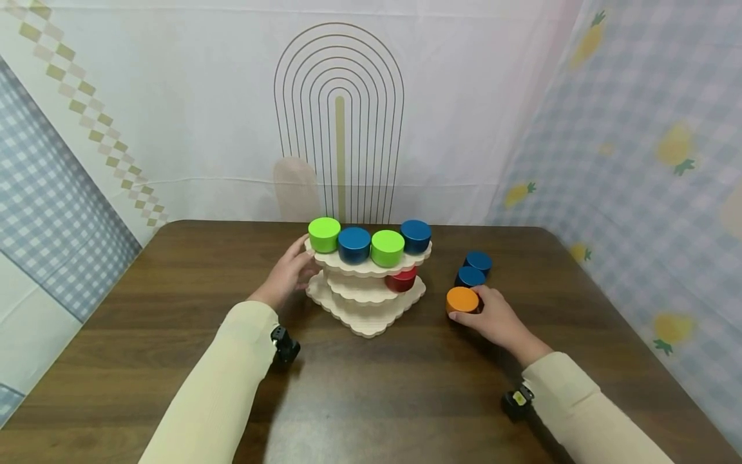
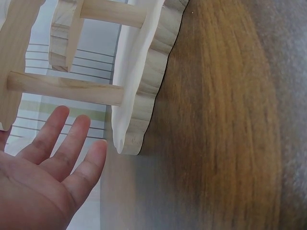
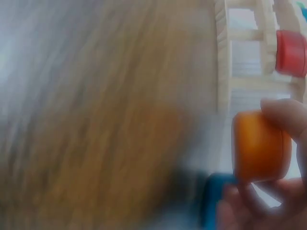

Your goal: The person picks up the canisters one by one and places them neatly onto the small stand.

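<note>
A pale wooden three-tier stand (image 1: pixel 366 316) with scalloped edges rises from the table. On its top tier sit green cylinders (image 1: pixel 387 249) and blue cylinders (image 1: pixel 353 246), alternating. A red cylinder (image 1: pixel 401 280) is on the middle tier, at the right. My left hand (image 1: pixel 288 273) touches the top tier's left edge; three of its fingers (image 2: pixel 69 153) extend loosely beside the stand's posts, and its thumb is hidden. To the stand's right, my right hand (image 1: pixel 497 317) pinches an orange cylinder (image 3: pixel 261 146) between thumb and fingers, seemingly just above the tabletop.
Two more blue cylinders (image 1: pixel 478 260) stand on the table just behind the right hand. The dark wooden table (image 1: pixel 371 399) ends at a patterned cloth backdrop (image 1: pixel 232 116), with checked cloth (image 1: pixel 626 161) along the right side.
</note>
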`<state>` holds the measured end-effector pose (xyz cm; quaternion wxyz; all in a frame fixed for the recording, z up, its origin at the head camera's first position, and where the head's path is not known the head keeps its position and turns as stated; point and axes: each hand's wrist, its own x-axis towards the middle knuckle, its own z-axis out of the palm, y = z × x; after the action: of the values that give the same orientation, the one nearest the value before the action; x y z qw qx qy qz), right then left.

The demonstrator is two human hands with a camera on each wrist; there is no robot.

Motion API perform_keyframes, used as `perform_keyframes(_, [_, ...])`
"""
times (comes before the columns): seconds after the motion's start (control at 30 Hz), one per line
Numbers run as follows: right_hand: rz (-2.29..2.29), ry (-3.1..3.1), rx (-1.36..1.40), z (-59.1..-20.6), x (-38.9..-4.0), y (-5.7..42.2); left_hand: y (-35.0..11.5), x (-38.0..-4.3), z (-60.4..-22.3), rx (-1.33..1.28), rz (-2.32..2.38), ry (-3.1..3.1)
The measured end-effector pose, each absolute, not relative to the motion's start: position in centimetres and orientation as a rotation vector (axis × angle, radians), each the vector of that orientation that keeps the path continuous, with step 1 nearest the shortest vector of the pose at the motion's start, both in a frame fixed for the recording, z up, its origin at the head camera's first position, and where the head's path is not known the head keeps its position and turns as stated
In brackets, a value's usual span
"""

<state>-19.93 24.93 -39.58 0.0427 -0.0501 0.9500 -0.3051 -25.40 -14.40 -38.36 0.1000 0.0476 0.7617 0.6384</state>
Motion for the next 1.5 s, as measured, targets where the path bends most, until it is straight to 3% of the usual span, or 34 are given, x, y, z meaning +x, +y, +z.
perform_keyframes(0.57, [-1.079, 2.919, -0.273, -38.4, -18.4, 20.6, -14.3, -25.2, -38.2, 0.141, 1.879, 2.251])
perform_keyframes(1.5, [-1.218, 2.914, -0.143, -37.8, -17.5, 13.4, -14.1, -25.2, -38.2, 0.148, 1.898, 2.252])
